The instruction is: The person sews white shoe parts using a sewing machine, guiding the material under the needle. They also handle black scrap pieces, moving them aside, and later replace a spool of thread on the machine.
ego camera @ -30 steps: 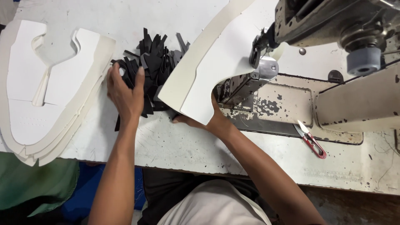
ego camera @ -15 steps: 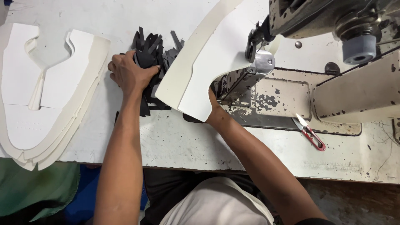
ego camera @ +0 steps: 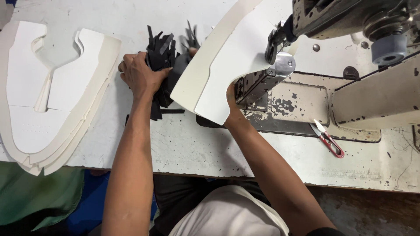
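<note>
My left hand (ego camera: 139, 75) rests on a heap of black strips (ego camera: 162, 65) in the middle of the white table, fingers closed around some of them. My right hand (ego camera: 231, 104) is mostly hidden behind a large white curved panel (ego camera: 227, 61), which it holds up by the lower edge. The panel's right side reaches under the presser foot (ego camera: 280, 65) of the sewing machine (ego camera: 350, 17). A fingertip shows above the panel's left edge near the strips.
A stack of white cut shoe panels (ego camera: 48, 96) lies at the left of the table. Red-handled thread snips (ego camera: 329, 140) lie on the machine bed (ego camera: 306, 105) to the right. Green and blue cloth (ego camera: 39, 196) hangs below the table's front edge.
My left hand has slid from on top of the black strips to gripping them from the left side. The white panel stays held up at the machine.
</note>
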